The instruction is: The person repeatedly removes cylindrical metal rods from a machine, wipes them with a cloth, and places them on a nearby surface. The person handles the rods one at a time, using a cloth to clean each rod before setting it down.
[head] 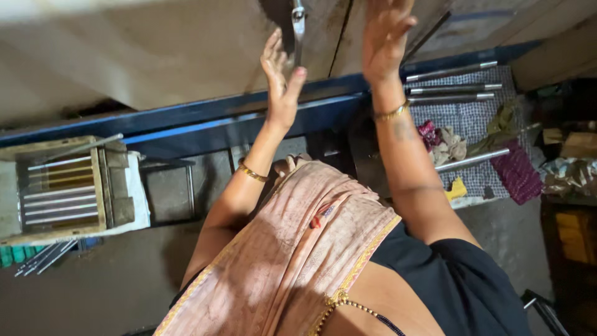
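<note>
Metal bar [298, 28] hangs at top centre, in front of pale slab [155, 56], largest surface we see. Below it, blue beam [186, 121]. We note wooden crate [68, 186] of rods at one side, loose rods [454, 87] on checked cloth [472, 118] at other. Left hand [281, 84] open, fingers spread, thumb beside bar, gripping nothing. Right hand [384, 37] open, raised, empty.

Warm light on upper left, corners dim; raised hands slightly motion-blurred, edges distorted.
</note>
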Tool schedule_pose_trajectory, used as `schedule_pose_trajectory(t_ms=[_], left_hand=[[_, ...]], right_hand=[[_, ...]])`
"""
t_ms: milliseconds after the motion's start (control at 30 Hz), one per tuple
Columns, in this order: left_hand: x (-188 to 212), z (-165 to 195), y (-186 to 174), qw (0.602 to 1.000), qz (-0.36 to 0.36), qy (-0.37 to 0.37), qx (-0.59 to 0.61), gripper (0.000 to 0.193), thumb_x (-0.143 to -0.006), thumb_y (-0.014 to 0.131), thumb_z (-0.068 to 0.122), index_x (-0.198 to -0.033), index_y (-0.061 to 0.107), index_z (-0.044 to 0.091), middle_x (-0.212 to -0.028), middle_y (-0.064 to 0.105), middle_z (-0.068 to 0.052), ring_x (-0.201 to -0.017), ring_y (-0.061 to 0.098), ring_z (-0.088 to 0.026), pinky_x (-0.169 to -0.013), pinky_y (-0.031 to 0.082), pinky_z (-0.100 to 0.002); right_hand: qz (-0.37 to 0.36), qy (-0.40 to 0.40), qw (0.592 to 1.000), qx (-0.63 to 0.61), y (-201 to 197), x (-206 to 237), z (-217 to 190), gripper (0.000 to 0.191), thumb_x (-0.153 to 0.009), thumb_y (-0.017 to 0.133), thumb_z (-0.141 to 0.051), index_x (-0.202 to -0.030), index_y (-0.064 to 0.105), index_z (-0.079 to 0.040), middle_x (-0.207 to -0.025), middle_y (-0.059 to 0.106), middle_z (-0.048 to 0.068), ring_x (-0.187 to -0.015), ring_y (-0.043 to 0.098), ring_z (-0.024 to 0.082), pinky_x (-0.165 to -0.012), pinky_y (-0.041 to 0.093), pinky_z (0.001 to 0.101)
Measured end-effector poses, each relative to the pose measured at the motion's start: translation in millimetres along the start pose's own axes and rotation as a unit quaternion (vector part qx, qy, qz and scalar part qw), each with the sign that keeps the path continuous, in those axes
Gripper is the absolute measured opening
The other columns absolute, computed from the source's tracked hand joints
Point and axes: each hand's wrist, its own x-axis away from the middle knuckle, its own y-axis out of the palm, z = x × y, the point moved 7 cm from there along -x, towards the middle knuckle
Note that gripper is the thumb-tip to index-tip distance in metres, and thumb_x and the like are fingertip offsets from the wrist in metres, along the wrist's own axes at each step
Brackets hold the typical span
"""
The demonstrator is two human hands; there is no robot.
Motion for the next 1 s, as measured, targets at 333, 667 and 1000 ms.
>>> schedule_pose_trajectory(t_ms=[333, 667, 1000], left_hand=[[109, 95, 3, 0.794, -0.051, -0.172, 0.581, 0.087, -0.103, 0.034, 0.072, -0.17, 0.025, 0.016, -0.171, 0.025, -0.004, -0.161, 0.021, -0.021, -0.134, 0.02, -0.039], [213, 35, 80, 0.805, -0.076, -0.289, 0.512, 0.065, -0.111, 0.039, 0.059, -0.154, 0.048, 0.011, -0.16, 0.051, -0.01, -0.15, 0.043, -0.026, -0.125, 0.038, -0.045], [246, -20, 197, 0.781, -0.135, -0.422, 0.44, 0.053, -0.112, 0.043, 0.049, -0.146, 0.053, 0.009, -0.154, 0.056, -0.012, -0.146, 0.051, -0.027, -0.12, 0.045, -0.043]], right_hand=[[0.0, 0.242, 0.95, -0.199, 151, 136, -70, 0.095, -0.097, 0.041, -0.079, -0.162, 0.042, -0.01, -0.17, 0.042, 0.009, -0.157, 0.035, 0.023, -0.131, 0.032, 0.0403], [0.23, 0.276, 0.912, -0.2, 25, 283, -113, 0.033, -0.106, 0.065, -0.034, -0.131, 0.064, -0.012, -0.151, 0.057, 0.005, -0.153, 0.046, 0.024, -0.127, 0.041, 0.0407], [0.41, 0.182, 0.861, -0.239, -117, 339, -189, 0.024, -0.095, 0.07, -0.035, -0.1, 0.07, -0.011, -0.115, 0.072, 0.007, -0.122, 0.064, 0.027, -0.11, 0.051, 0.0442]])
